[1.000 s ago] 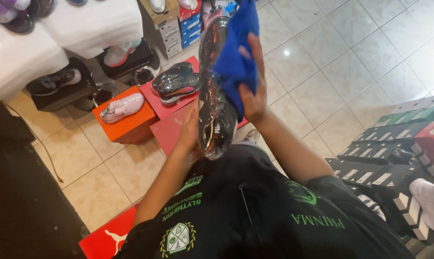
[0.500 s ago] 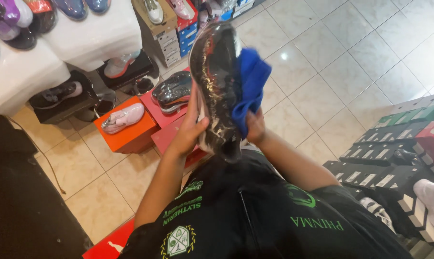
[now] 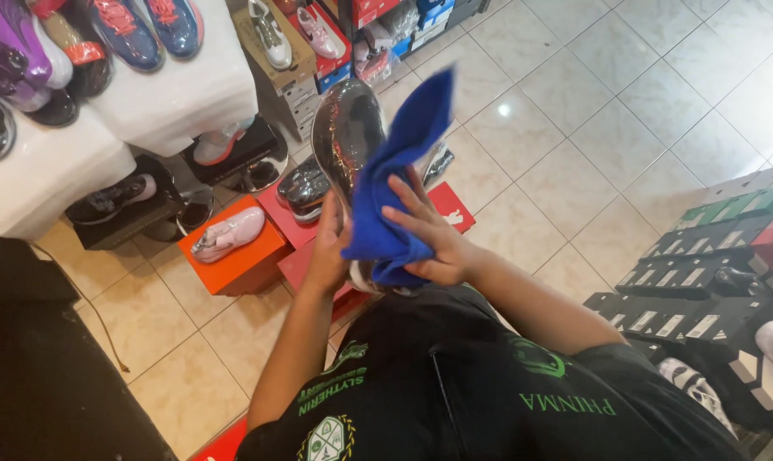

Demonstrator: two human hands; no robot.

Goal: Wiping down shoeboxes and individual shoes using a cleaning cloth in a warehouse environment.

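The left hand (image 3: 328, 252) is gripping a shoe wrapped in shiny clear plastic (image 3: 345, 141), its fingers curled around the lower end so that the shoe is standing upright, rising above the hand. The right hand (image 3: 429, 243) is pressing a blue cloth (image 3: 395, 192) flat against the side of the shoe, fingers spread wide over the fabric and the palm clamping the cloth's lower folds against the shoe's bottom end. The cloth's upper corner is sticking up to a point well above the right hand, beside the top of the shoe. Both hands are touching the same shoe, the left just beside the right with the cloth between them.

Beyond the left hand, on the tiled floor, a pale pink sneaker (image 3: 228, 235) is lying on an orange shoebox (image 3: 241, 265). Directly behind the wrapped shoe, a dark glossy sneaker (image 3: 301, 188) is sitting on a red shoebox (image 3: 442, 209). Farther out past the left hand, white covered stands (image 3: 173, 94) are carrying several sneakers, among them a blue pair (image 3: 147, 26) and a purple one (image 3: 15, 47). To the outside of the right hand, well apart from it, a stack of black shoeboxes (image 3: 694, 282) is lying on its side.
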